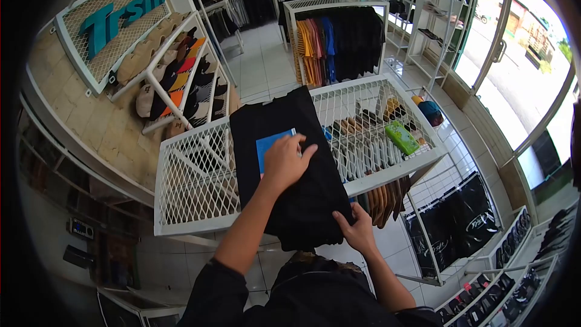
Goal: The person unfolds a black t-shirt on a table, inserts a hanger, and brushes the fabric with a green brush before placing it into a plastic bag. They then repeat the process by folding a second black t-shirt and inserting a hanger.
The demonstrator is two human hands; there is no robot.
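Note:
A folded black T-shirt (315, 197) lies across a white mesh-topped rack (200, 178), its near end hanging past the front edge. On its upper face shows a blue printed patch (266, 145), partly covered by my left hand (286, 160). That hand rests over the print, fingers loosely bent and thumb apart, gripping nothing. My right hand (358, 229) pinches the shirt's near right edge, thumb on top and the other fingers partly hidden along the side.
A green packet (402, 138) lies on the mesh to the right. Clothes on hangers (378, 203) hang under it. Behind stands a rack of yellow, blue and black shirts (330, 42). Caps (175, 97) fill a shelf at left; glass doors (499, 48) are at right.

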